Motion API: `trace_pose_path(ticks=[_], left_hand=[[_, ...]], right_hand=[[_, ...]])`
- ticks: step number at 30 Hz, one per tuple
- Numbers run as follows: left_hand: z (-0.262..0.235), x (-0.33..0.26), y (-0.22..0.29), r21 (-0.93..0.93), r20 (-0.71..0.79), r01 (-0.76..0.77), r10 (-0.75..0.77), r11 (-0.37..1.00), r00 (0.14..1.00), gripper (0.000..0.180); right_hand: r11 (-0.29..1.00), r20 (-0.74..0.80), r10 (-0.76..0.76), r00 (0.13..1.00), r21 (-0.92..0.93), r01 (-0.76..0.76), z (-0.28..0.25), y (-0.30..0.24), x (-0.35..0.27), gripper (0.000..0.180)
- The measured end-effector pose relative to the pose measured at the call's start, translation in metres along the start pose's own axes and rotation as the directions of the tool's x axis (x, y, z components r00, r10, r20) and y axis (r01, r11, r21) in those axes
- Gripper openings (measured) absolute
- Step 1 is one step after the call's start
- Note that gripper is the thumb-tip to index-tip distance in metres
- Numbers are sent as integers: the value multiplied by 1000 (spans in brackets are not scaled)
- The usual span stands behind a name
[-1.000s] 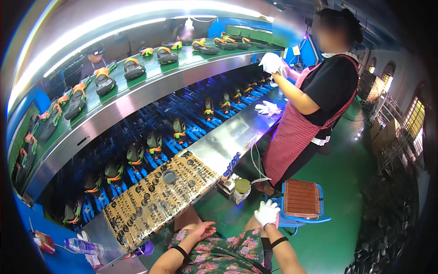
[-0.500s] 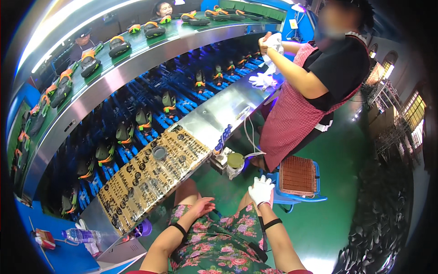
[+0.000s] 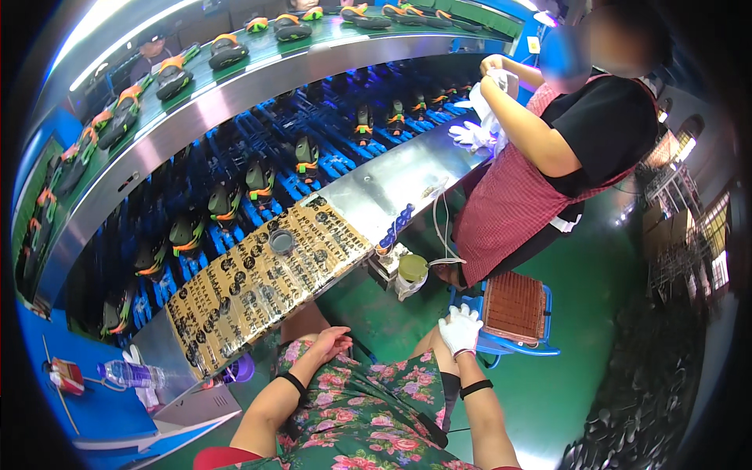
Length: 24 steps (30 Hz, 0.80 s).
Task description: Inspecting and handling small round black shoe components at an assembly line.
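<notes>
My left hand (image 3: 332,343) is bare and rests over the floral apron (image 3: 368,399) on my thigh, its fingers loosely extended and holding nothing. My right hand (image 3: 460,329) wears a white knitted glove and lies open on my other knee, beside a blue chair (image 3: 514,309) with a brown woven seat. In front of me, brown printed tape covers part of a metal worktop (image 3: 258,290). On it sits a small round dark dish (image 3: 281,242). Past its far edge, dark shoes (image 3: 225,202) with orange and green trim stand in a blue-lit machine.
A co-worker in a red checked apron (image 3: 509,211) stands at right, handling white cloth near white gloves (image 3: 470,136). More shoes (image 3: 229,52) ride a raised green belt. A cup with a greenish top (image 3: 412,270) stands beside the worktop; a plastic bottle (image 3: 131,374) lies at lower left.
The view has shifted, moving the scene slightly. Both my hands stay resting on my legs. The co-worker still handles the white cloth, now held lower and closer to the body.
</notes>
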<state>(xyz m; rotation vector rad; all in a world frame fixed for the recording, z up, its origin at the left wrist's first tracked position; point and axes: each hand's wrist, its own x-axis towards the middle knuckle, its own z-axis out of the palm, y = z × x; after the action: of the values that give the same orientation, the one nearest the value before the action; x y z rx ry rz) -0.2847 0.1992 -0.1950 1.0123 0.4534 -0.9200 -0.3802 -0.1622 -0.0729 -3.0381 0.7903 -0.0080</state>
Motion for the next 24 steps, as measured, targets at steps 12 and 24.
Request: trace_pose_path(ticks=[12, 24], left_hand=[[31, 20, -40, 755, 159, -230, 168, 615, 973, 33], [35, 3, -40, 936, 353, -349, 138, -51, 926, 44]], right_hand=[[968, 32, -127, 991, -215, 131, 7, -26, 7, 39], [997, -72, -74, 995, 20, 75, 10, 11, -11, 41]])
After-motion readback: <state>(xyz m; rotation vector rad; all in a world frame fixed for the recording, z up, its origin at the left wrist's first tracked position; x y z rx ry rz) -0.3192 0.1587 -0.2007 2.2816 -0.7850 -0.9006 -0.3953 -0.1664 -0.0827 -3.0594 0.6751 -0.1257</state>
